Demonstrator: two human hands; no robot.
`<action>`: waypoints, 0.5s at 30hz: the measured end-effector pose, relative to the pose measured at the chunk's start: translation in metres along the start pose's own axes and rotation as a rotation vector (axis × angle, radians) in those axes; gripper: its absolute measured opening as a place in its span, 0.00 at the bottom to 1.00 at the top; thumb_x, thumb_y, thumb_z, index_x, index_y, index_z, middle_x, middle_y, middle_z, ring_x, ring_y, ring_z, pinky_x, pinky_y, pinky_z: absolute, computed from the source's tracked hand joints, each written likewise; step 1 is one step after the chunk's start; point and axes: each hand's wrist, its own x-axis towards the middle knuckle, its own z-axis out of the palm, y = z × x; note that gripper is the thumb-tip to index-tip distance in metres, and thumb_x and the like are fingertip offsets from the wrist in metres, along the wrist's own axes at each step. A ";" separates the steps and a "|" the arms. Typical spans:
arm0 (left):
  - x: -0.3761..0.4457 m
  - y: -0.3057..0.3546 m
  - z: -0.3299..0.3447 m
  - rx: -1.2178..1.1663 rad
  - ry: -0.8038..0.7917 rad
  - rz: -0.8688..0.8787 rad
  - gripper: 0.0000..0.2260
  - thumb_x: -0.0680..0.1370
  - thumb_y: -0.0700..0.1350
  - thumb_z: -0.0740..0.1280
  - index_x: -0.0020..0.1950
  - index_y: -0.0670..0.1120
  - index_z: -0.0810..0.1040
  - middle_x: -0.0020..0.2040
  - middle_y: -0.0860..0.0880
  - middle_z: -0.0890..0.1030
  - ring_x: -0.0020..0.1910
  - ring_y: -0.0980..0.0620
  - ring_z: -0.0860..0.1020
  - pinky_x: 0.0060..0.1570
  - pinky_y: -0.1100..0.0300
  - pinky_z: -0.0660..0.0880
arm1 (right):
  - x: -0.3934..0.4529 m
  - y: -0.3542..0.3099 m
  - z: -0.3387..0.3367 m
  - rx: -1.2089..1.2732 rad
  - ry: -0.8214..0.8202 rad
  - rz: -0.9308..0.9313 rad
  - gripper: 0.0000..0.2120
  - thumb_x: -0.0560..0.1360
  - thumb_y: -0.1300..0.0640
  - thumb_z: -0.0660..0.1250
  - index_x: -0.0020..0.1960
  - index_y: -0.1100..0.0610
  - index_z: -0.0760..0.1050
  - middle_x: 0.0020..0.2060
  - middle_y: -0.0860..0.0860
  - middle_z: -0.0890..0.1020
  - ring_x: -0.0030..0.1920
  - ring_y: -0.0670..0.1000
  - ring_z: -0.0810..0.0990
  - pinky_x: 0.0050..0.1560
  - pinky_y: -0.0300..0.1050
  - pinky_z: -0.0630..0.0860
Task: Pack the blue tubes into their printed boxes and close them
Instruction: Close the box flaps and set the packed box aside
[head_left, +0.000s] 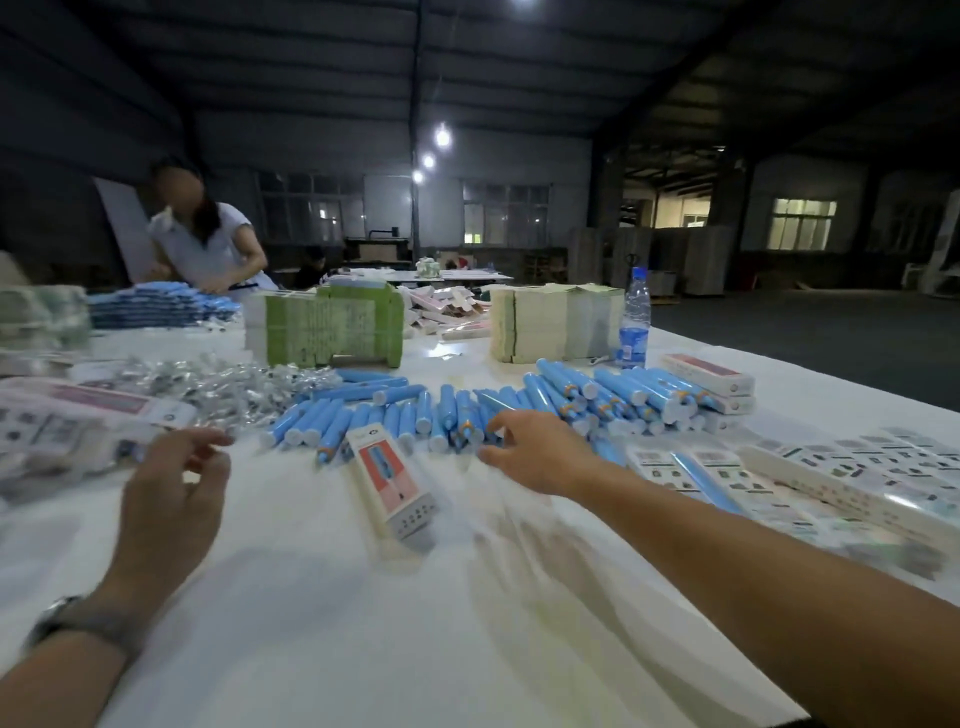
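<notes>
A long row of blue tubes (415, 413) with white caps lies across the middle of the white table (363, 597). One printed box (392, 483) with a red and blue picture lies flat in front of the row, its near end open-looking but blurred. My right hand (535, 449) reaches over the tubes at the row's centre, fingers loosely spread, holding nothing. My left hand (174, 483) hovers above the table left of the box, fingers relaxed and empty. Another blue tube (706, 480) lies on leaflets at the right.
Closed printed boxes (711, 379) are stacked at the far right; more boxes (78, 421) lie at the left beside silver foil packets (228, 384). Flat carton stacks (332, 325) and a water bottle (635, 317) stand behind. Leaflets (857, 467) cover the right. A person (208, 239) works at the far left.
</notes>
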 end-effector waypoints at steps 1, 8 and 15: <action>-0.003 0.006 0.003 -0.010 0.005 0.003 0.12 0.77 0.30 0.65 0.51 0.45 0.79 0.45 0.47 0.76 0.41 0.69 0.74 0.41 0.75 0.67 | 0.004 -0.020 0.013 0.056 -0.030 -0.024 0.23 0.74 0.37 0.66 0.65 0.47 0.74 0.58 0.49 0.80 0.59 0.54 0.78 0.54 0.48 0.74; -0.009 0.011 0.004 -0.043 -0.074 0.074 0.14 0.74 0.29 0.68 0.48 0.48 0.78 0.40 0.47 0.78 0.39 0.58 0.76 0.35 0.72 0.69 | 0.026 -0.111 0.082 -0.035 -0.140 -0.072 0.40 0.69 0.38 0.71 0.74 0.49 0.58 0.68 0.55 0.68 0.64 0.59 0.72 0.52 0.52 0.71; -0.004 -0.004 0.007 -0.047 -0.386 -0.247 0.01 0.83 0.51 0.62 0.53 0.58 0.72 0.40 0.51 0.82 0.41 0.50 0.80 0.38 0.53 0.76 | 0.013 -0.145 0.090 0.478 -0.071 -0.049 0.34 0.69 0.45 0.67 0.73 0.49 0.62 0.62 0.51 0.75 0.58 0.54 0.77 0.56 0.51 0.77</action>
